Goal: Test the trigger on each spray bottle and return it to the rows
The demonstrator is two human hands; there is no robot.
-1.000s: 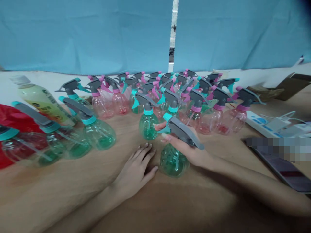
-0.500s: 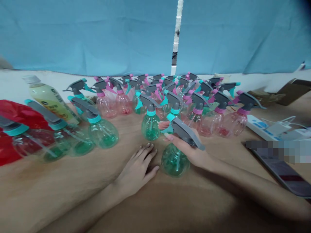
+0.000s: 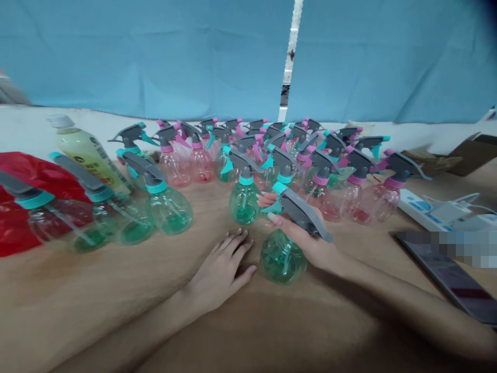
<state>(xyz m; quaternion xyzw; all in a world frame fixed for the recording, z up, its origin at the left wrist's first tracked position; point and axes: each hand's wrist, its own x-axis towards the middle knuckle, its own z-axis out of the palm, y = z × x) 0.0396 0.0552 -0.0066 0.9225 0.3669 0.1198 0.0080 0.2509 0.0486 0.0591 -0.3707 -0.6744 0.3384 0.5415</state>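
Note:
My right hand (image 3: 306, 241) grips a grey spray head (image 3: 301, 211) with a teal collar and trigger. Its fingers wrap behind the head. Under that hand stands a green-tinted plastic bottle (image 3: 281, 257), its neck hidden, so I cannot tell whether the head is screwed on. My left hand (image 3: 221, 272) rests flat on the wooden table (image 3: 116, 290), fingers apart, just left of that bottle and holding nothing. Beyond both hands stands another green spray bottle (image 3: 244, 202). Several pink spray bottles (image 3: 174, 168) crowd behind it, and green ones (image 3: 169, 210) lie on their sides at left.
A red plastic bag (image 3: 23, 178) and a juice bottle (image 3: 87, 153) lie at left. On the right are a white power strip (image 3: 421, 210), a phone or tablet (image 3: 446, 274) and cardboard (image 3: 471, 153). A blue curtain (image 3: 155, 57) hangs behind.
The whole scene drifts slightly right and lower as my head turns. Both hands stay nearly still, and my right hand keeps its hold on the spray head.

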